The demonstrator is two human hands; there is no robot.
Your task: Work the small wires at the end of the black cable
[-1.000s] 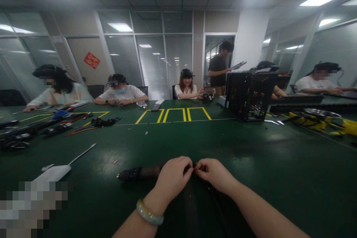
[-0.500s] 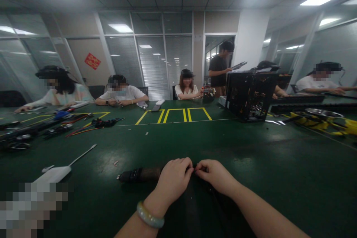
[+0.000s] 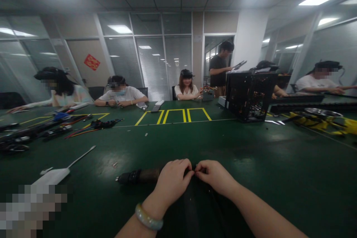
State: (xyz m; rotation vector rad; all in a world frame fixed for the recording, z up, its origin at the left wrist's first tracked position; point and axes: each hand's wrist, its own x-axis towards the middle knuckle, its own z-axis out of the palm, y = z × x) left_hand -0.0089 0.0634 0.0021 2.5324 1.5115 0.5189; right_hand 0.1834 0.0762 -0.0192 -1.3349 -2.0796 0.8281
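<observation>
My left hand and my right hand meet fingertip to fingertip low in the middle of the view, above the dark green table. Both are curled in a pinch on something small and dark that I cannot make out. A pale green bangle circles my left wrist. A black sleeved cable bundle lies on the table and runs left from under my left hand. Dark cables trail from the hands toward me.
A white flat tool with a thin handle lies at the left. Cable bundles cover the far left. A black wire crate and yellow parts stand at the right. Several people sit along the table's far side; one stands behind.
My hands have stayed pinched together in almost the same spot. The view has shifted only slightly.
</observation>
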